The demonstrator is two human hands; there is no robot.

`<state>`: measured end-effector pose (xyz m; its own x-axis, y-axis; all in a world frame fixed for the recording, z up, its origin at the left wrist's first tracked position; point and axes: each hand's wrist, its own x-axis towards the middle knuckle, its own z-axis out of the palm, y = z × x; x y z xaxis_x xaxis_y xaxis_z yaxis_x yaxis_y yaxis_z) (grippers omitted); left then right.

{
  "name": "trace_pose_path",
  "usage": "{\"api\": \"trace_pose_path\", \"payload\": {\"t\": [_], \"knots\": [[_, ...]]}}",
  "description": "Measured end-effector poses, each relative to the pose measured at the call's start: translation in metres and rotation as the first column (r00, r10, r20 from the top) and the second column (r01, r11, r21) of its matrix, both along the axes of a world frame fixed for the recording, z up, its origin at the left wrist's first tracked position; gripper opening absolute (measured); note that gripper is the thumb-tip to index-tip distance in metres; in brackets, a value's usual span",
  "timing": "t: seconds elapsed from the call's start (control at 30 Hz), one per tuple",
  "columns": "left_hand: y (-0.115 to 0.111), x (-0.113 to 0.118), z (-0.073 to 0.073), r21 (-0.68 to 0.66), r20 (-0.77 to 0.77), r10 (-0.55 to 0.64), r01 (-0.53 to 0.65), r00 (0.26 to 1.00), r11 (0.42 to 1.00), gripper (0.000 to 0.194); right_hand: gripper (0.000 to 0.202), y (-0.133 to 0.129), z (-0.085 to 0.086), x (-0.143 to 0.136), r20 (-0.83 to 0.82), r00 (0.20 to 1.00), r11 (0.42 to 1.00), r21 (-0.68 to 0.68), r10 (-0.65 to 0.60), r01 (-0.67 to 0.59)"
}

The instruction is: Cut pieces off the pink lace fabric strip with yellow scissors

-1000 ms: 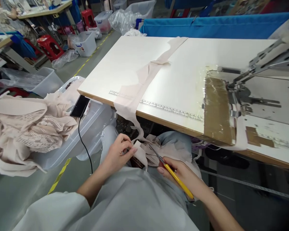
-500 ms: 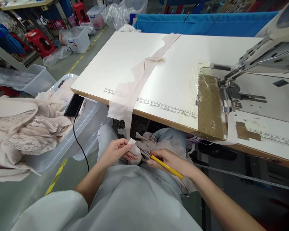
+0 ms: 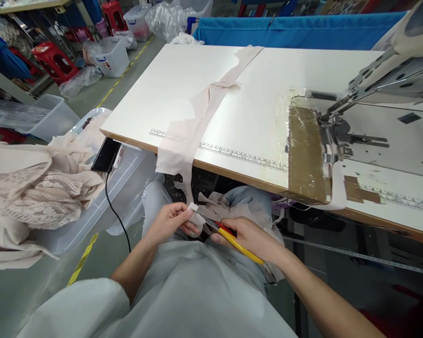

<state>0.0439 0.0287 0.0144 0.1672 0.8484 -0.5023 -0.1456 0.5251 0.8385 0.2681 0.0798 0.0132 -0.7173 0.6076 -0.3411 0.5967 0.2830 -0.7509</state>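
Fabric strip (image 3: 183,150): matt beige cloth. Table top (image 3: 268,94): smooth laminate, wood edge. Snips (image 3: 232,237): yellow plastic grip, metal blades. Bin (image 3: 127,178): clear glossy plastic.

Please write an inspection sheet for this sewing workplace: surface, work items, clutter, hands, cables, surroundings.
Surface: white table with printed ruler along the front edge; taped patch beside the sewing machine.
Work items: beige fabric strip hanging over the edge to the lap; yellow snips.
Clutter: beige lace pile on a clear bin.
Hands: left hand pinches the strip end; right hand holds the snips.
Cables: black cable from a phone.
Surroundings: blue cloth bin, red stools, storage boxes.
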Motion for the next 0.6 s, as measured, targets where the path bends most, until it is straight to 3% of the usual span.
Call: {"api": "trace_pose_path", "payload": {"t": [0.1, 0.33, 0.5, 0.6], "knots": [[-0.0006, -0.0002, 0.0006, -0.002, 0.004, -0.001, 0.001, 1.000, 1.000, 0.045, 0.057, -0.0010, -0.0038, 0.0010, -0.002, 1.000, 1.000, 0.020, -0.010, 0.010], [-0.0027, 0.0008, -0.0016, -0.032, 0.035, -0.017, 0.018, 0.999, 0.999, 0.044, 0.050, 0.0005, -0.0033, -0.0036, 0.047, 0.999, 0.973, 0.228, 0.006, -0.017], [-0.0024, 0.0004, -0.0037, -0.006, 0.010, -0.023, 0.023, 1.000, 1.000, 0.044, 0.054, 0.0000, -0.0069, -0.0039, 0.085, 0.996, 0.987, 0.160, -0.013, -0.001], [-0.0033, 0.0079, -0.0055, -0.017, 0.018, -0.052, 0.053, 0.998, 0.998, 0.046, 0.049, -0.0024, -0.0085, -0.0068, -0.005, 0.997, 0.995, 0.072, -0.075, 0.075]]}}
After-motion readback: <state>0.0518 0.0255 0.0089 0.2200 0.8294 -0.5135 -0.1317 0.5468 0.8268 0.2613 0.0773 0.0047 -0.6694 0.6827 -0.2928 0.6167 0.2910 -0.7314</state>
